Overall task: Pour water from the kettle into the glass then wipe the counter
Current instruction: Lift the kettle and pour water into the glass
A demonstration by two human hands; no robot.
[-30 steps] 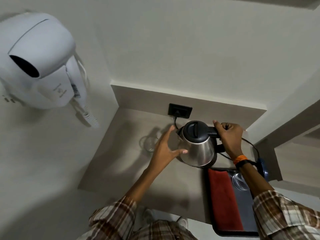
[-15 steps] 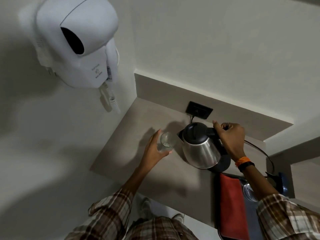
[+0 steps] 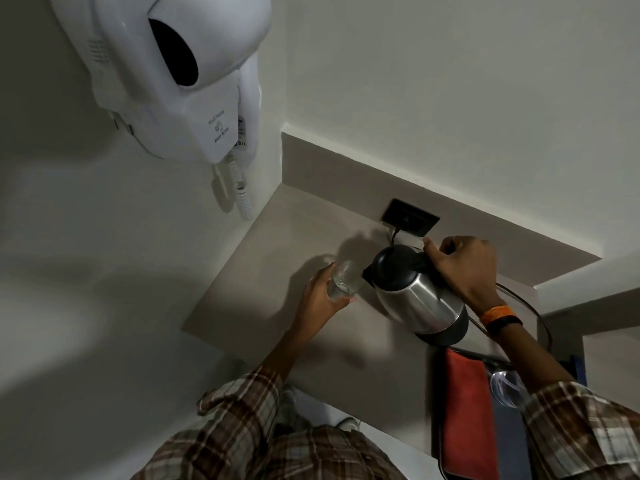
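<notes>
**A:** What has just changed on the counter (image 3: 263, 306)?

**B:** A second ago the left hand (image 3: 322, 299) was open, reaching past the kettle (image 3: 419, 303), and the glass (image 3: 343, 280) stood alone near the back edge. Half a second ago the fingers had reached the glass. Now that hand is wrapped around its lower half and holds it just beside the spout, tipped a little toward it.

**A:** And the kettle?

**B:** It was upright. Now it leans toward the glass, spout almost at the rim. The right hand (image 3: 464, 268) is closed around the black handle at the top. The kettle looks lifted clear of the counter near the back edge, below the wall socket (image 3: 410, 221).

**A:** Is water running yet?

**B:** I cannot see a stream, and I cannot tell how much is in the glass. Judging from the tilt, the pour is just starting.

**A:** What about the wiping?

**B:** Not begun. A red cloth (image 3: 471, 420) lies folded on a dark tray (image 3: 512, 448) at the counter's front right corner, beside a second glass (image 3: 507, 389). It seems the likely wipe.
</notes>
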